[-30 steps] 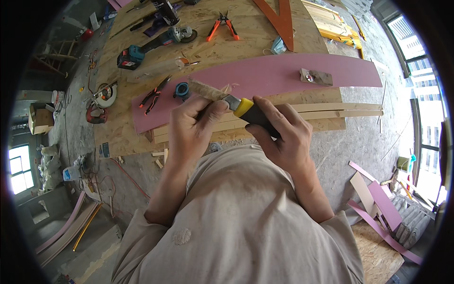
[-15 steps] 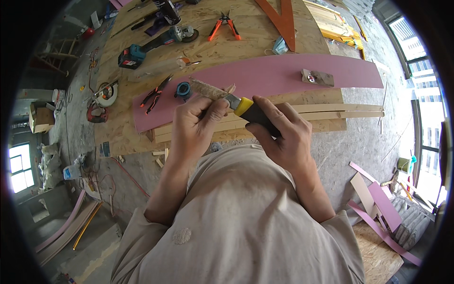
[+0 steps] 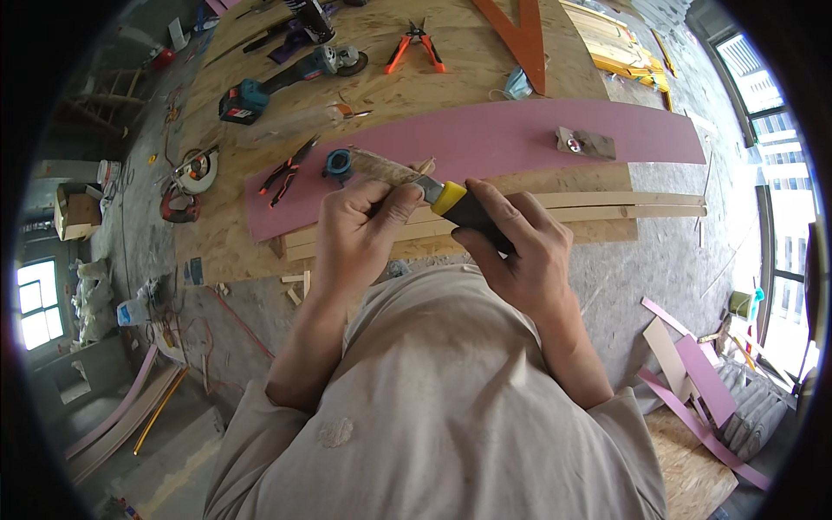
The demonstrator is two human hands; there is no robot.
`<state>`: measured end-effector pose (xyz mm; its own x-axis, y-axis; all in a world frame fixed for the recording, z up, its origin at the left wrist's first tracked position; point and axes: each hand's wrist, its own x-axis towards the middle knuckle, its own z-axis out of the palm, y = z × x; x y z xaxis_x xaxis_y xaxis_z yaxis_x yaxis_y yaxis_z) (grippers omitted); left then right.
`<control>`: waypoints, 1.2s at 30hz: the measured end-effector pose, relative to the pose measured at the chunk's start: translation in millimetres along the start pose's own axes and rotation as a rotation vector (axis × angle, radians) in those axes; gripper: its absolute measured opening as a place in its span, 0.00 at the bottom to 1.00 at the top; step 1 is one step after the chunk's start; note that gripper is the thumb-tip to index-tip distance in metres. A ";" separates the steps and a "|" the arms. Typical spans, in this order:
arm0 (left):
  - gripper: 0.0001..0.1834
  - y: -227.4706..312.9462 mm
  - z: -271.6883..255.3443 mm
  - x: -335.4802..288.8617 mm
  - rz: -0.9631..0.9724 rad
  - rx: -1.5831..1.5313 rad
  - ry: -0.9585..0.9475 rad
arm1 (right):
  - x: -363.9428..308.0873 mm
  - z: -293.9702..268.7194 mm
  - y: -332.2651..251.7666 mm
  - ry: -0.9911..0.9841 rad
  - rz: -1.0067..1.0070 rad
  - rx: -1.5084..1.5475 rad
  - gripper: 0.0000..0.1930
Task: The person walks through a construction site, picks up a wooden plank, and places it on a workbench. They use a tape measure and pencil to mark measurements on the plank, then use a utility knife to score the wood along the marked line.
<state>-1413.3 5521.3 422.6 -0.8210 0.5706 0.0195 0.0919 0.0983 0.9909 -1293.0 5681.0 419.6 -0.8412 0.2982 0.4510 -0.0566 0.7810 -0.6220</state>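
In front of my chest, my right hand point(image 3: 522, 247) is closed around the black handle of a knife-like tool point(image 3: 449, 198) with a yellow collar and a short metal part. The thumb and forefinger lie along the handle. Its metal end meets a small rough tan piece of wood point(image 3: 381, 166), pinched between the thumb and fingers of my left hand point(image 3: 360, 221). A thin pale sliver sticks up from the wood near the metal. How far the blade reaches is hidden by the wood and my left fingers. Both hands are above the near edge of the pink board point(image 3: 485, 134).
On the wooden worktable point(image 3: 485, 78) lie an angle grinder point(image 3: 290, 80), orange-handled pliers point(image 3: 414, 48), darker pliers point(image 3: 289, 173), a teal round item point(image 3: 338, 162) and an orange triangular frame point(image 3: 520, 43). A small block point(image 3: 585, 143) rests on the pink board. Long wood strips point(image 3: 659, 204) line the near edge.
The hands, the tool and the wood piece keep nearly the same pose. The table and its things appear shifted very slightly in the view.
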 end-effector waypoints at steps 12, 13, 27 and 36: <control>0.11 2.1 -6.2 0.9 -0.099 -0.075 -0.072 | -0.6 1.0 -1.2 -0.019 0.024 0.014 0.24; 0.11 4.4 -5.5 -0.2 -0.081 -0.038 -0.048 | -0.7 1.2 -2.3 -0.009 0.019 0.003 0.24; 0.11 -4.8 0.5 -1.9 0.036 -0.004 0.025 | -2.5 3.6 -5.2 0.023 0.004 -0.049 0.24; 0.11 -1.6 0.8 -2.7 0.059 -0.060 0.033 | -0.8 2.7 -4.6 0.003 -0.005 -0.004 0.24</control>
<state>-1410.8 5520.3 420.8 -0.8336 0.5463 0.0811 0.1073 0.0161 0.9941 -1293.5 5675.6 420.4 -0.8392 0.2962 0.4560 -0.0585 0.7846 -0.6173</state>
